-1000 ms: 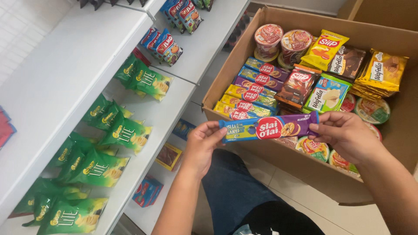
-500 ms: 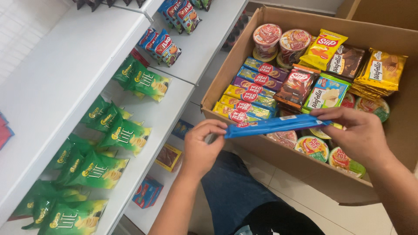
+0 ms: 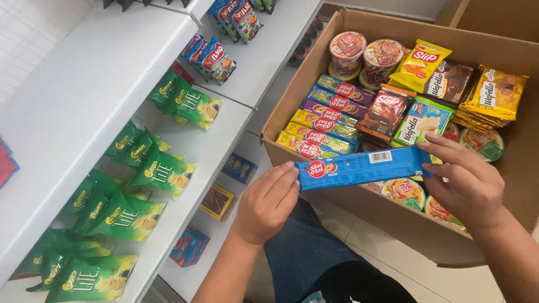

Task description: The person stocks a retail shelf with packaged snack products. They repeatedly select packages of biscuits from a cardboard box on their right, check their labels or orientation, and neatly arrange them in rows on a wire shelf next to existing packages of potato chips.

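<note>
Between both hands (image 3: 266, 202) (image 3: 469, 182) — biscuit pack (image 3: 359, 166) crosswise.

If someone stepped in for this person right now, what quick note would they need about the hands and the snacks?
Left hand: fingertips grip the left end of the long blue biscuit pack.
Right hand: fingers hold the pack's right end, above the cardboard box.
The pack is level, in the air at the box's front edge, barcode side up.
Box: full of snacks: a row of similar long packs, cup noodles, wafer packs, a yellow chip bag.
White shelves on the left carry green chip bags.
Done: one pack is out of the box. Left: it sits on no shelf yet.
</note>
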